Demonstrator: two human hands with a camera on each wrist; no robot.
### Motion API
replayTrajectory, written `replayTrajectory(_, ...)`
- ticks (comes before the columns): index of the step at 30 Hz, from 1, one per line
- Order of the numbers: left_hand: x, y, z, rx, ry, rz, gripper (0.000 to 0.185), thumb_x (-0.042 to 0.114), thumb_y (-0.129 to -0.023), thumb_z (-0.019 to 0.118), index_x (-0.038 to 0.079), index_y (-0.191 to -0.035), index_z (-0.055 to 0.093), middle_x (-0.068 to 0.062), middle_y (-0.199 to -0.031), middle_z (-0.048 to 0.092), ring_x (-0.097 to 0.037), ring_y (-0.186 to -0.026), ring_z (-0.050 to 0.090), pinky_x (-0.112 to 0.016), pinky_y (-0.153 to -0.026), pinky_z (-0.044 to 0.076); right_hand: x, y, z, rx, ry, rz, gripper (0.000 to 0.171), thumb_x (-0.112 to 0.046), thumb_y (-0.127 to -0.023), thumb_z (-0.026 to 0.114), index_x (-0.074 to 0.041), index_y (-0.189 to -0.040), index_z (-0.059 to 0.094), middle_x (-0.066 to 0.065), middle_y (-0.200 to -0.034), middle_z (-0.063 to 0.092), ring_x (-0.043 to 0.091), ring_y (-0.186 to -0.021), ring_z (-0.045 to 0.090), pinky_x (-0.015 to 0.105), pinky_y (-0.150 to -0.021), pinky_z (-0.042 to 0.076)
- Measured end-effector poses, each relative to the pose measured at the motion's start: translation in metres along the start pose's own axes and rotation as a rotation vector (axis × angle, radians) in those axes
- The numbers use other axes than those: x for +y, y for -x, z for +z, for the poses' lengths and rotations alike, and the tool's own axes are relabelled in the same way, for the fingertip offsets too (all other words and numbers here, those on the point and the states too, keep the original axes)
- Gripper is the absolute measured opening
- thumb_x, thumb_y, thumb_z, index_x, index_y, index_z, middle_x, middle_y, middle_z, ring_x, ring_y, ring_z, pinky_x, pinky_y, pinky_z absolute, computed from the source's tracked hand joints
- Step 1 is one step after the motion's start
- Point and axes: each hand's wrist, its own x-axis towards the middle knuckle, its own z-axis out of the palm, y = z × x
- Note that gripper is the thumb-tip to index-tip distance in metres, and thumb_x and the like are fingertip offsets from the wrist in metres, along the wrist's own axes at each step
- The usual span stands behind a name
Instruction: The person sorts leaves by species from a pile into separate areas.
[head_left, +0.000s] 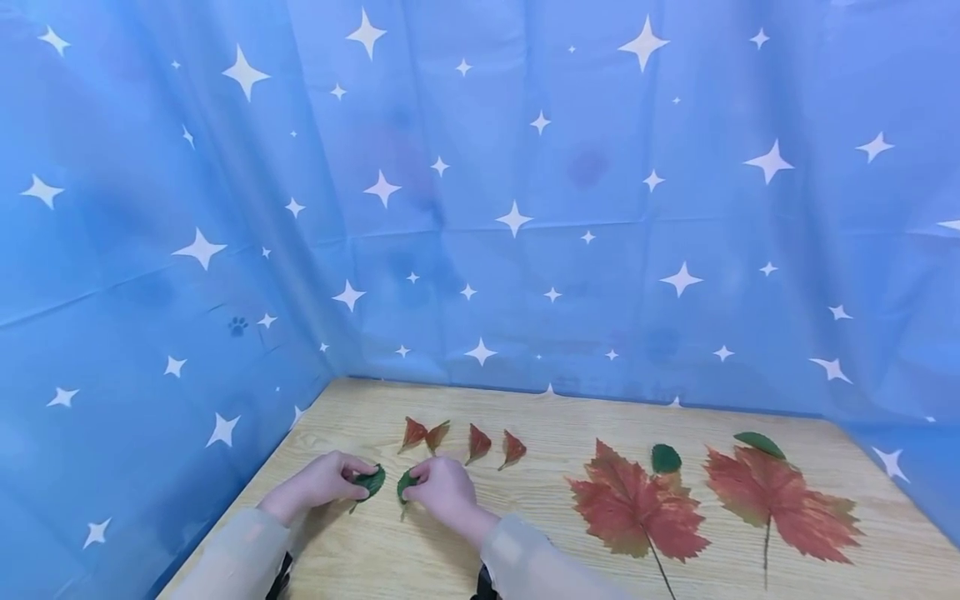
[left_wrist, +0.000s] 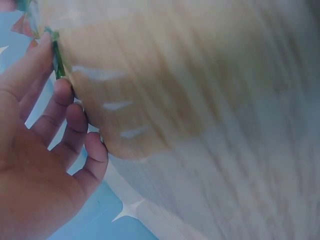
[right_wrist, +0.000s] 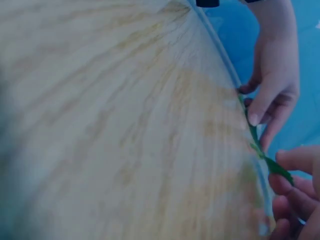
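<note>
Between thumb and fingers, my left hand [head_left: 327, 479] pinches a small green leaf [head_left: 371, 481] at the left part of the table. My right hand [head_left: 444, 493] pinches a second green leaf [head_left: 405, 482] just to the right of it, with a short gap between the two leaves. In the left wrist view the left hand's leaf [left_wrist: 58, 60] appears edge-on at the fingertips, close over the wood. The right wrist view shows both hands near each other, the right hand's leaf [right_wrist: 278, 170] held by its thumb and fingers.
Behind the hands lies a row of several small reddish leaves [head_left: 478, 443]. Two large red maple-like leaves [head_left: 633, 504] with dark stems lie at the right, each with a green leaf [head_left: 665, 458] at its top. A blue star-patterned cloth [head_left: 480, 275] surrounds the wooden table [head_left: 540, 542].
</note>
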Motion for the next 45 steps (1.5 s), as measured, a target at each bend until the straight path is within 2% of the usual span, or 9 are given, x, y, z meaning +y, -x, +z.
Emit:
replayTrajectory(5,0.006,0.000,-0.001,-0.013,0.021,0.033,0.037,0.010,-0.082,0.077,-0.003,-0.115,0.069,-0.013,-0.107,0.067,-0.016,-0.078,0.053,-0.028,-0.066,0.045,0.002,-0.002,0.001,0.005,0.063,0.024,0.018,-0.021,-0.074,0.084,-0.015,-0.090,0.077,-0.012,-0.075,0.065,0.005,-0.066,0.057,0.029,-0.058,0.047)
replayTrajectory(10,0.006,-0.002,0.000,-0.007,0.013,0.014,0.037,0.011,-0.081,0.078,-0.001,-0.115,0.070,-0.011,-0.108,0.067,-0.016,-0.073,0.047,-0.027,-0.063,0.041,0.001,-0.003,0.000,0.004,0.123,0.011,0.012,-0.026,-0.076,0.082,-0.018,-0.083,0.077,-0.013,-0.077,0.067,0.005,-0.064,0.058,0.029,-0.055,0.047)
replayTrajectory(18,0.007,-0.004,0.002,-0.002,0.006,-0.019,0.036,0.012,-0.081,0.078,0.003,-0.115,0.071,-0.003,-0.090,0.064,-0.016,-0.070,0.045,-0.028,-0.061,0.039,0.001,-0.003,0.002,0.019,0.293,-0.061,0.015,-0.031,-0.074,0.083,-0.024,-0.076,0.070,-0.016,-0.074,0.062,0.005,-0.065,0.056,0.030,-0.054,0.042)
replayTrajectory(23,0.009,-0.005,0.001,0.000,-0.031,-0.025,0.036,0.014,-0.081,0.078,0.004,-0.115,0.071,0.000,-0.076,0.057,-0.014,-0.065,0.044,-0.027,-0.058,0.038,0.001,-0.004,0.003,0.006,0.339,-0.081,0.018,-0.033,-0.074,0.082,-0.026,-0.076,0.066,-0.016,-0.074,0.060,0.006,-0.065,0.055,0.031,-0.053,0.041)
replayTrajectory(28,0.012,-0.007,0.001,0.026,-0.143,-0.022,0.036,0.019,-0.081,0.079,0.012,-0.115,0.072,0.003,-0.065,0.047,-0.012,-0.058,0.041,-0.027,-0.052,0.035,0.000,-0.004,0.000,-0.009,0.330,-0.084,0.017,-0.032,-0.075,0.081,-0.025,-0.077,0.067,-0.015,-0.075,0.061,0.007,-0.066,0.056,0.030,-0.054,0.041)
replayTrajectory(33,0.018,-0.007,0.001,0.041,-0.267,-0.021,0.035,0.017,-0.080,0.079,0.011,-0.114,0.072,0.005,-0.067,0.051,-0.011,-0.060,0.044,-0.029,-0.054,0.036,-0.001,-0.003,-0.003,-0.011,0.283,-0.079,0.014,-0.029,-0.077,0.081,-0.024,-0.077,0.068,-0.015,-0.075,0.062,0.006,-0.064,0.055,0.030,-0.054,0.042)
replayTrajectory(37,0.026,-0.008,0.001,0.077,-0.346,-0.048,0.032,0.017,-0.078,0.080,0.014,-0.110,0.074,0.007,-0.067,0.052,-0.012,-0.060,0.046,-0.031,-0.054,0.037,-0.001,-0.003,-0.005,-0.015,0.201,-0.073,0.011,-0.027,-0.081,0.078,-0.022,-0.079,0.069,-0.015,-0.068,0.059,0.005,-0.055,0.051,0.028,-0.049,0.040)
replayTrajectory(42,0.032,-0.006,-0.005,0.115,-0.358,-0.076,0.030,0.021,-0.080,0.079,0.015,-0.109,0.074,0.006,-0.066,0.053,-0.012,-0.059,0.048,-0.032,-0.054,0.040,-0.001,-0.002,-0.012,-0.040,0.109,-0.090,0.006,-0.025,-0.085,0.073,-0.021,-0.083,0.069,-0.011,-0.054,0.054,0.008,-0.044,0.047,0.027,-0.041,0.037)
replayTrajectory(45,0.032,-0.002,-0.013,0.139,-0.339,-0.074,0.029,0.020,-0.082,0.076,0.011,-0.110,0.073,0.005,-0.072,0.056,-0.011,-0.064,0.050,-0.033,-0.058,0.042,-0.001,-0.001,-0.021,-0.039,0.073,-0.109,0.006,-0.025,-0.086,0.072,-0.020,-0.082,0.071,-0.012,-0.056,0.055,0.008,-0.045,0.048,0.027,-0.041,0.037)
